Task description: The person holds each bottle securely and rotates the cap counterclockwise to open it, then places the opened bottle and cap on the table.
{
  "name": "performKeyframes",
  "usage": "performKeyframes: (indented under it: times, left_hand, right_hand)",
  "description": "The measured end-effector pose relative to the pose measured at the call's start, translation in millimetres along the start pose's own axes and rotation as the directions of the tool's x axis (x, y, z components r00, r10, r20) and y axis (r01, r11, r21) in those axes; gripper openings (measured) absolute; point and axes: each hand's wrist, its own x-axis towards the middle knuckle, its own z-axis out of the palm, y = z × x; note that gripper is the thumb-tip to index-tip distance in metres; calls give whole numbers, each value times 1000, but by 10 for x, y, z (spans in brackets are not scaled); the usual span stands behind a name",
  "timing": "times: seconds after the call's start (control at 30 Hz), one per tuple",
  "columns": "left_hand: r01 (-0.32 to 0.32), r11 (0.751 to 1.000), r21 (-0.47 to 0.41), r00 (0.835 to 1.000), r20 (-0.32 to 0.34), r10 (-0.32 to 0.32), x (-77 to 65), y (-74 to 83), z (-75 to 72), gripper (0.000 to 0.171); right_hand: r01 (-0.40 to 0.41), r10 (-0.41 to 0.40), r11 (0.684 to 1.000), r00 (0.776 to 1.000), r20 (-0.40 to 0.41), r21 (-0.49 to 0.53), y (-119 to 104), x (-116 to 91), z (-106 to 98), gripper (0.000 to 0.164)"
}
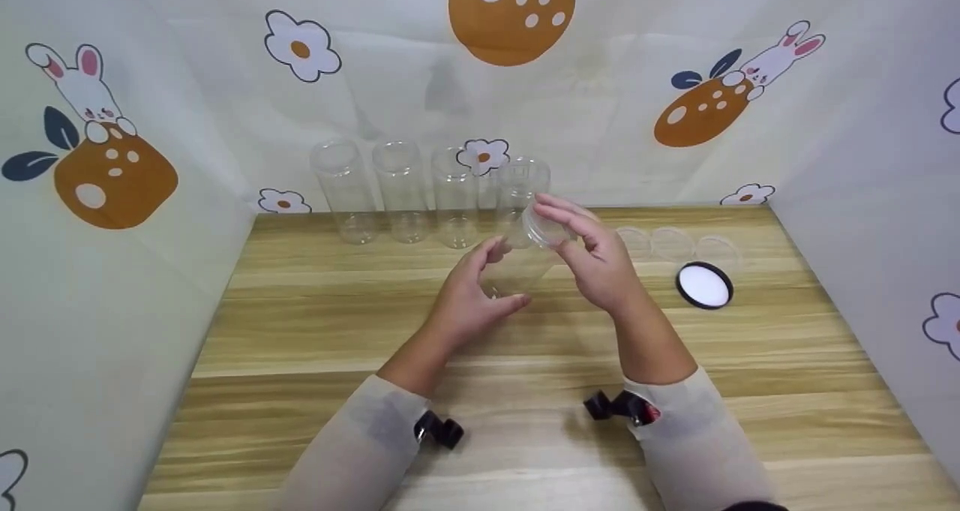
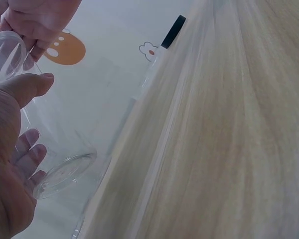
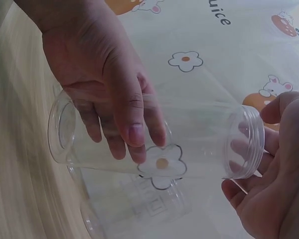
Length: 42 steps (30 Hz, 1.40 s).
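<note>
A tall clear plastic jar (image 1: 517,275) is tilted above the wooden table, held between both hands. My left hand (image 1: 476,293) grips its body, thumb on one side and fingers on the other. At the upper end, my right hand (image 1: 596,260) holds the jar around its threaded neck (image 3: 246,144), with the thumb and fingers on opposite sides of the rim. The jar's round base (image 2: 65,174) points down past the left hand in the left wrist view. Nothing shows inside the jar.
Several similar clear jars (image 1: 409,196) stand in a row along the back wall. Three clear round discs (image 1: 671,244) lie at the back right, and a black-rimmed lid with a white inside (image 1: 705,286) lies just in front. Patterned cloth walls (image 1: 375,113) enclose the table on three sides.
</note>
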Motion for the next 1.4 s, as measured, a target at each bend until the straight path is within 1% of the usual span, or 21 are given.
performKeyframes:
  times: [0.23, 0.3, 0.37, 0.47, 0.6, 0.7, 0.8, 0.9, 1.03, 1.13, 1.23, 1.4]
  left_hand:
    - [6, 1000, -21, 1000, 7, -6, 3, 18, -9, 96]
    - [5, 1000, -11, 1000, 3, -5, 2, 23, -9, 95]
    - [3, 1000, -1, 1000, -1, -3, -1, 31, -10, 95]
    - [-3, 1000, 4, 1000, -3, 3, -7, 42, -9, 95]
    - [-7, 1000, -22, 1000, 7, 7, -13, 42, -6, 96]
    - [-10, 1000, -29, 1000, 11, 11, -14, 34, -2, 97]
    - [-15, 1000, -16, 1000, 9, 16, -17, 29, 0, 96]
    - [-11, 1000, -5, 1000, 9, 11, -19, 26, 1, 97]
    - [-10, 1000, -14, 1000, 12, 11, -17, 24, -3, 98]
    - [-22, 1000, -10, 1000, 12, 22, -11, 27, -8, 99]
    - [-25, 1000, 9, 1000, 10, 25, -8, 33, -12, 98]
    - [-33, 999, 1, 999, 4, 33, -9, 35, -15, 97]
  right_hand:
    - [7, -8, 998, 1000, 18, 55, -14, -5, 2, 49]
    - [15, -16, 997, 1000, 12, 73, -16, -3, -2, 50]
    - [19, -19, 996, 1000, -7, 87, -19, 3, -7, 47]
    - [-6, 8, 999, 998, -60, 43, -17, 21, -10, 45]
    - [-92, 85, 994, 990, -112, -66, -8, 41, -8, 54]
    - [-143, 131, 985, 985, -116, -97, -11, 44, -7, 56]
    - [-160, 147, 981, 983, -112, -112, -27, 39, -9, 53]
    - [-144, 131, 982, 986, -107, -121, -47, 30, -11, 47]
    - [-86, 78, 992, 994, -80, -94, -60, 18, -7, 39]
    - [-35, 32, 998, 998, -51, -48, -59, 5, 0, 42]
    - [-6, 5, 1000, 999, -34, -5, -56, -7, 6, 46]
    - [-2, 2, 1000, 1000, -24, 18, -64, -10, 11, 46]
